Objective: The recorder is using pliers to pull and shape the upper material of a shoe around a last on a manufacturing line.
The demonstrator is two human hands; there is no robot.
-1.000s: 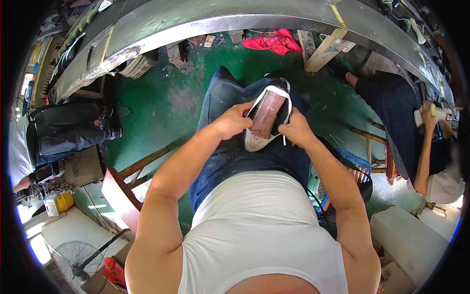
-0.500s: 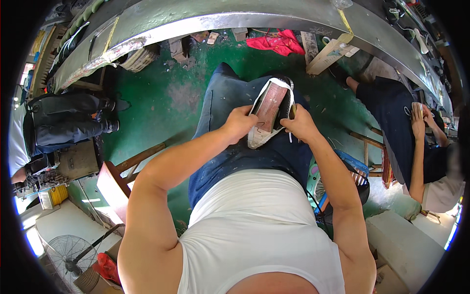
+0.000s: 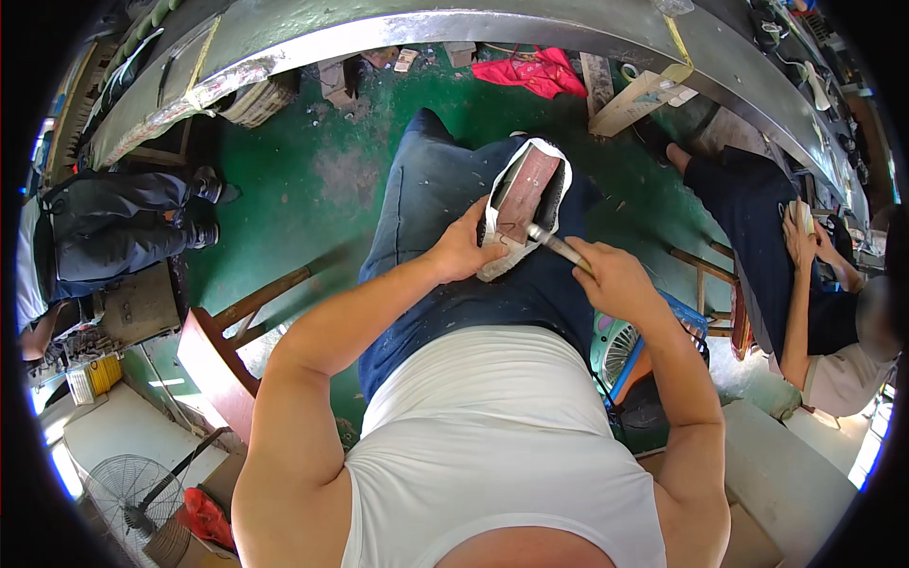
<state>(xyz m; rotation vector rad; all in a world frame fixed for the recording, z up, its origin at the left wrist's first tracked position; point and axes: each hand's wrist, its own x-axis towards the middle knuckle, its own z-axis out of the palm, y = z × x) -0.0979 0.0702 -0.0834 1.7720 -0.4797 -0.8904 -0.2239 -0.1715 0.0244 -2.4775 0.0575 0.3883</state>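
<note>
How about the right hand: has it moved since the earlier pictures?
Yes: the right hand has moved rightward and down the view, away from the red cloth on the floor.

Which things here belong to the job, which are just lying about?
In use:
white-rimmed shoe, in the left grip
reddish block, inside the shoe
metal-headed tool, in the right grip

Apparently just lying or standing about:
pinkish-red cloth on the floor
fan, lower left

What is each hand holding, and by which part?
Left hand: the shoe, by its near left side. Right hand: a tool, by its handle.
</note>
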